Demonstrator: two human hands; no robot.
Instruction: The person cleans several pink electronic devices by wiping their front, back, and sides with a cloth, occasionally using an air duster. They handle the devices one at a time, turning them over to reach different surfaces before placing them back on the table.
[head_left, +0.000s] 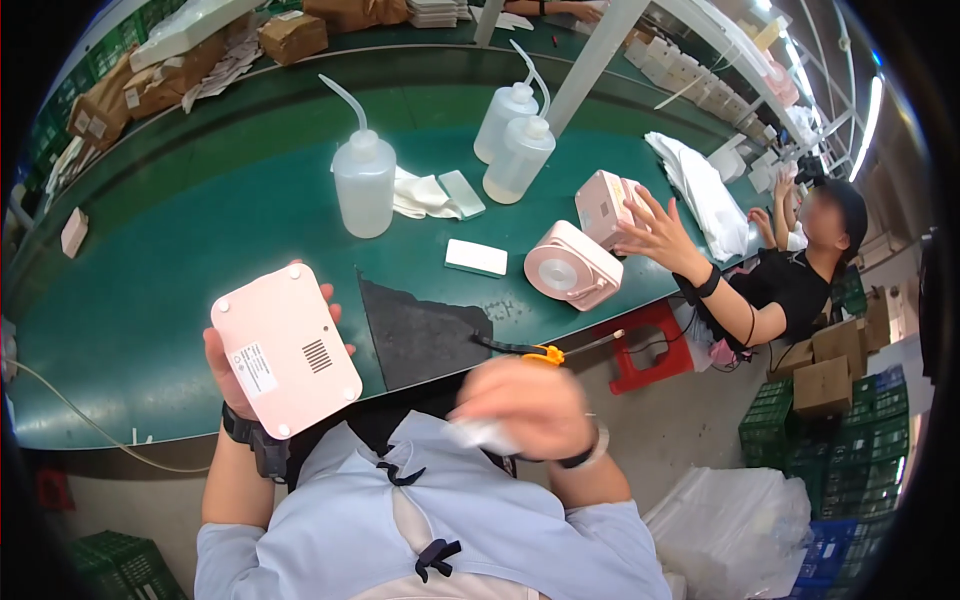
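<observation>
The left hand (240, 375) holds a pink device (285, 350) up above the near edge of the green bench (180, 240). Its grip is closed round the casing from behind, with fingertips showing past the right and top edges and the thumb side at the left edge. The casing is smooth matte plastic, a flat square with rounded corners, turned so its underside shows: a white label, a small slotted vent and pale round feet at the corners. A dark watch sits on that wrist.

The right hand (525, 405) is blurred and hangs over the lap, just off the bench edge. Its fingers curl over a small white crumpled wipe (480, 432), though how tightly cannot be told from the blur.

On the bench lies a dark grey mat (420, 335) with a ragged edge. Beside it lies a black tool with a yellow collar (540, 352). Three translucent plastic squeeze bottles (363, 185) with long bent spouts stand further back, one apart and two together. Between them lie crumpled white cloths (420, 195). A flat white rectangular block (476, 257) lies near two more pink devices (572, 266), one showing a round grille. A co-worker's hand (655, 232) touches the farther one.
</observation>
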